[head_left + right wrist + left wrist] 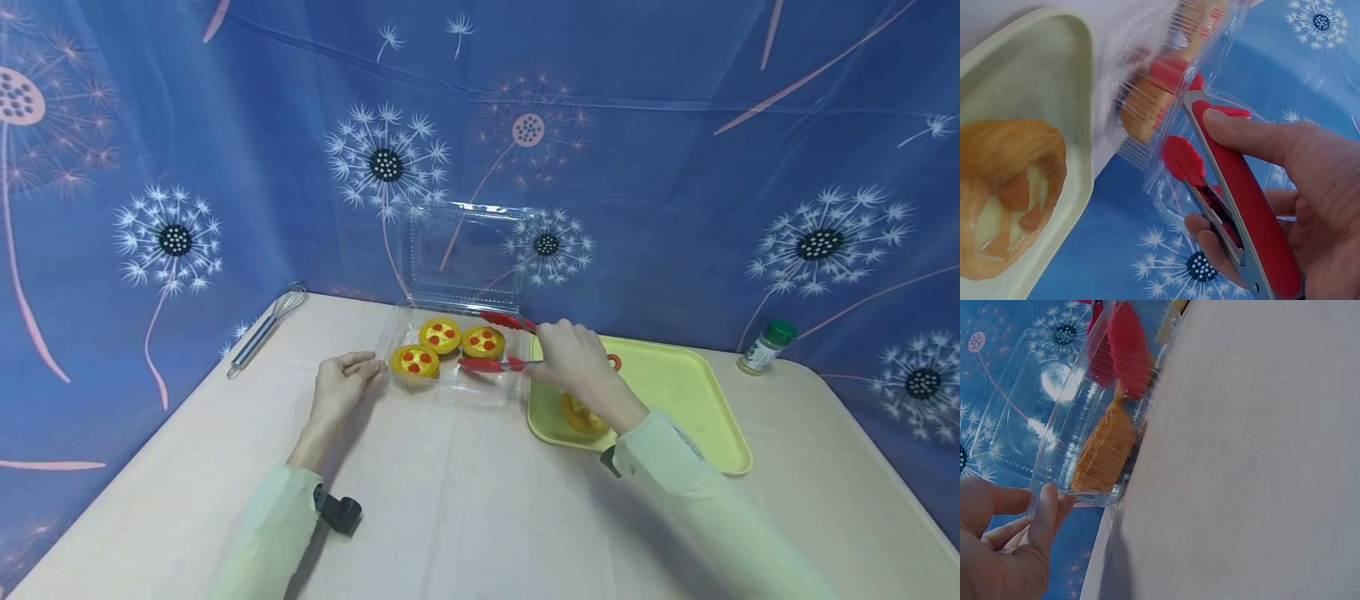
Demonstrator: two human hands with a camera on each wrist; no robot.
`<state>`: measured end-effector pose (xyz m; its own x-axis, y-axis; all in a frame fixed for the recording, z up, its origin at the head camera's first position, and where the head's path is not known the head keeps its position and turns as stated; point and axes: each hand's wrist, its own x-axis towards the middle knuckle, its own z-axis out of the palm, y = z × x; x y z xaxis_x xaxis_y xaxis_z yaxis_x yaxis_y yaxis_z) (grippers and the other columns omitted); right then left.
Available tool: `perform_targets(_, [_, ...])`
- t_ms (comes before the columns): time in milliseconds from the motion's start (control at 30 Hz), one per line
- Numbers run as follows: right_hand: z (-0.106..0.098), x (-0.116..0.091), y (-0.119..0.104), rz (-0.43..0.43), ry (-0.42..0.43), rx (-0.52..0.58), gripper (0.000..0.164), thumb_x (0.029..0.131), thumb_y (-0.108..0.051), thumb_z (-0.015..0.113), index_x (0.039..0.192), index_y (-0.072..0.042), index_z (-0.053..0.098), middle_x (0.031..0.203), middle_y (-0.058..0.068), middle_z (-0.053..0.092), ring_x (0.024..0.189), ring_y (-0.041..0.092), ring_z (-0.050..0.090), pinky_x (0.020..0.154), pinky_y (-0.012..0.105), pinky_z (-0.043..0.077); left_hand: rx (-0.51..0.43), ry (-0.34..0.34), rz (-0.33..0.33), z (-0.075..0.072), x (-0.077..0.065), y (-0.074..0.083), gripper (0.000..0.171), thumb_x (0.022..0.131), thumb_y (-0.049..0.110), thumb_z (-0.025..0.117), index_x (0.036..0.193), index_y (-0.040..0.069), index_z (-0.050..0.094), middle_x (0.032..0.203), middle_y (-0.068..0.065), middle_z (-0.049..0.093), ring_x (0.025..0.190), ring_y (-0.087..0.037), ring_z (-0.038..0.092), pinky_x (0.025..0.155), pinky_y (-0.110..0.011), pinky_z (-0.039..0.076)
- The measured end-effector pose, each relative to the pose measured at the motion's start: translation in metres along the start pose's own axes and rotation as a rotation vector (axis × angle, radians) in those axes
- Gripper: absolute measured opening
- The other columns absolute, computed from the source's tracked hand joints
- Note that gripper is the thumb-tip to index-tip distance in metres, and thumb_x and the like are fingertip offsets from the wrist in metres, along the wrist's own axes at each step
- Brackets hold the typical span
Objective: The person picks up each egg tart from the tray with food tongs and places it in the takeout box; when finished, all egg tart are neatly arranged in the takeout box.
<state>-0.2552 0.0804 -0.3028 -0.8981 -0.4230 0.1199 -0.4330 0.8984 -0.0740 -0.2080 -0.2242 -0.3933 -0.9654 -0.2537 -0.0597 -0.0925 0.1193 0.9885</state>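
Note:
My left hand pinches the left rim of a clear plastic container, its lid standing raised at the back. Inside are three egg tarts with red pieces on top: a left one, a back one and a right one. In my right hand I hold red-tipped tongs. Their tips stand apart, one behind the right tart and one in front of it; whether they touch it I cannot tell. Another tart lies on the yellow tray, partly hidden by my right wrist in the head view.
A whisk lies at the table's left edge. At the back right, beyond the tray, stands a green-capped seasoning jar. A blue dandelion-patterned cloth hangs behind the table, close to the raised lid.

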Motion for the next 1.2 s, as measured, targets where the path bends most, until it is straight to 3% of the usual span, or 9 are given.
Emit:
perform_targets(267, [-0.003, -0.011, 0.009, 0.029, 0.034, 0.093, 0.039, 0.076, -0.036, 0.083, 0.071, -0.008, 0.055, 0.054, -0.003, 0.030, 0.043, 0.012, 0.032, 0.040, 0.021, 0.023, -0.027, -0.004, -0.024, 0.001, 0.002, 0.000, 0.038, 0.101, 0.007, 0.051, 0.133, -0.014, 0.049, 0.126, -0.028, 0.060, 0.110, -0.025, 0.066, 0.092, -0.025, 0.056])
perform_targets(333, [-0.004, -0.013, 0.013, 0.037, 0.030, 0.122, 0.039, 0.076, -0.038, 0.083, 0.084, -0.004, 0.065, 0.052, -0.005, 0.027, 0.041, 0.011, 0.027, 0.039, 0.020, 0.020, -0.024, -0.002, -0.028, 0.000, 0.003, -0.001, 0.038, 0.101, 0.007, 0.051, 0.133, -0.013, 0.049, 0.125, -0.027, 0.061, 0.104, -0.020, 0.068, 0.091, -0.024, 0.057])
perform_targets(400, [-0.005, -0.016, 0.018, 0.056, 0.019, 0.167, 0.050, 0.076, -0.039, 0.083, 0.103, 0.001, 0.070, 0.051, -0.006, 0.022, 0.041, 0.010, 0.020, 0.038, 0.019, 0.016, -0.028, 0.000, -0.029, 0.001, 0.004, -0.001, 0.037, 0.101, 0.006, 0.050, 0.132, -0.014, 0.050, 0.124, -0.028, 0.061, 0.098, -0.014, 0.069, 0.090, -0.024, 0.058])
perform_targets(533, [-0.008, -0.024, 0.029, 0.116, -0.015, 0.285, 0.073, 0.075, -0.042, 0.083, 0.128, 0.003, 0.061, 0.045, -0.007, 0.020, 0.041, 0.010, 0.012, 0.038, 0.019, 0.010, -0.039, -0.006, -0.026, 0.002, 0.003, -0.002, 0.037, 0.101, 0.006, 0.051, 0.132, -0.015, 0.049, 0.124, -0.029, 0.061, 0.091, -0.007, 0.068, 0.090, -0.024, 0.058])
perform_targets(700, [-0.017, -0.038, 0.043, 0.168, -0.036, 0.412, 0.078, 0.075, -0.044, 0.083, 0.132, 0.002, 0.058, 0.042, -0.004, 0.033, 0.041, 0.011, 0.014, 0.039, 0.020, 0.012, -0.043, -0.003, -0.011, 0.001, 0.002, -0.002, 0.037, 0.100, 0.004, 0.052, 0.130, -0.016, 0.050, 0.123, -0.030, 0.060, 0.097, -0.014, 0.069, 0.088, -0.023, 0.058])
perform_targets(933, [-0.030, -0.060, 0.066, 0.220, -0.058, 0.419, 0.086, 0.072, -0.054, 0.081, 0.136, -0.002, 0.056, 0.048, -0.005, 0.025, 0.050, 0.016, 0.024, 0.038, 0.022, 0.018, -0.031, -0.008, -0.008, 0.000, 0.002, 0.000, 0.037, 0.100, 0.006, 0.052, 0.131, -0.015, 0.050, 0.124, -0.030, 0.060, 0.105, -0.023, 0.068, 0.090, -0.025, 0.057])
perform_targets(1033, [-0.033, -0.069, 0.076, 0.233, -0.073, 0.408, 0.085, 0.072, -0.054, 0.081, 0.136, -0.004, 0.056, 0.049, -0.005, 0.024, 0.054, 0.018, 0.025, 0.038, 0.023, 0.020, -0.035, -0.006, -0.006, 0.000, 0.003, 0.000, 0.037, 0.100, 0.005, 0.051, 0.131, -0.015, 0.050, 0.124, -0.029, 0.060, 0.104, -0.021, 0.068, 0.090, -0.024, 0.057])
perform_targets(1200, [-0.036, -0.084, 0.091, 0.262, -0.104, 0.429, 0.086, 0.072, -0.054, 0.081, 0.136, -0.002, 0.056, 0.052, -0.006, 0.020, 0.047, 0.015, 0.019, 0.038, 0.024, 0.019, -0.029, -0.009, -0.018, 0.000, 0.003, 0.001, 0.037, 0.100, 0.006, 0.051, 0.131, -0.015, 0.049, 0.124, -0.028, 0.060, 0.098, -0.013, 0.069, 0.091, -0.025, 0.057])
